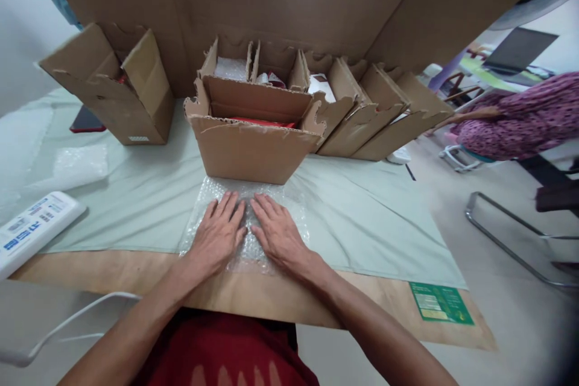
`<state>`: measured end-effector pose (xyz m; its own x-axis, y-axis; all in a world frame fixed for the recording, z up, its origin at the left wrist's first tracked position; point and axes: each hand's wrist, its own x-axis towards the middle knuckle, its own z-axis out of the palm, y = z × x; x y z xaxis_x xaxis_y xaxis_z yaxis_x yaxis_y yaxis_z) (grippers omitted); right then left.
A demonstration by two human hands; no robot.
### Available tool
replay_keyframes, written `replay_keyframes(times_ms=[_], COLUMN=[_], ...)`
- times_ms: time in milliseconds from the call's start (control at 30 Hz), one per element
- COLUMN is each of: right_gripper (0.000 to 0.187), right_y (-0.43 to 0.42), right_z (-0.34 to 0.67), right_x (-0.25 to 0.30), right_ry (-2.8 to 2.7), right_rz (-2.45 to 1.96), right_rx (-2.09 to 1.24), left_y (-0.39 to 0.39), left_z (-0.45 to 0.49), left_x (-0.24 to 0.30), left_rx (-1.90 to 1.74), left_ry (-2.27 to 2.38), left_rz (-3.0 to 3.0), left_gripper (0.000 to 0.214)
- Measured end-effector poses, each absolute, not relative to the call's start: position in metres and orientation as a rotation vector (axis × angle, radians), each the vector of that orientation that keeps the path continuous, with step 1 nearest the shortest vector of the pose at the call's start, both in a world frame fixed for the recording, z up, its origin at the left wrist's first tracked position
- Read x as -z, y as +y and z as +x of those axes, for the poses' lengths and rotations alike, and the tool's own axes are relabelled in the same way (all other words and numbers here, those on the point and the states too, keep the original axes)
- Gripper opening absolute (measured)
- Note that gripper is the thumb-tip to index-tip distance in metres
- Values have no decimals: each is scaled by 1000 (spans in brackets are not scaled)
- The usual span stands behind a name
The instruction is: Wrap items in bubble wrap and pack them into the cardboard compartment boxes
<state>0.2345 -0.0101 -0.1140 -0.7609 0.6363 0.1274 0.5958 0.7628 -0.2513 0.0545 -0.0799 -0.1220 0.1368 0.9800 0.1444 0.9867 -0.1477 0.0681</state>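
A sheet of clear bubble wrap lies flat near the table's front edge, its far side meeting the foot of an open cardboard box. Palm down on the sheet's left part rests my left hand, fingers stretched out and pointing away from me. My right hand lies flat beside it in the same way, with a small gap between the two. Neither hand grips anything. Something red shows inside the box just beyond my fingertips; most of it is hidden by the front wall.
Several narrow cardboard bins line the back, some holding small packages. Another open carton stands at the left, near a dark phone, folded bubble wrap and a white device. A person in patterned clothing is at the right.
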Motion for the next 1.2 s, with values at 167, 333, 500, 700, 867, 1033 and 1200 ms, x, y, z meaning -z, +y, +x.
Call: replay_keyframes(times_ms=[167,333,500,700,867,1033,1200], right_gripper=[63,56,50,55,46,46,40], right_y=[-15,-18,-4,19,8,-29,-55], right_z=[279,340,287,241,323,384,364], right_x=[137,136,113,125,132,106,103], right_ry=[-2747,-2579,-2601,-2766,-2626,-2755,-2791], right_rz=[-1143,-1373,-1218,-1122,-1283,-983,-787], right_rx=[-137,54,-64,-169,-13,-57,-222], left_y=[-87,-94,-77,-58,-62,-89,-114], left_z=[37,32,49,43,39,39,32], left_x=[135,129,121,123,120,109,103], left_rx=[197,226,324,141,107,313,217], left_ry=[-2134,-2199,-2043,-2023,-2114,-2061,-1972], left_rz=[-2274,-2255,-2425,-2480,-2471,-2516,-2808], left_gripper=[63,64,59,60,62,59,69])
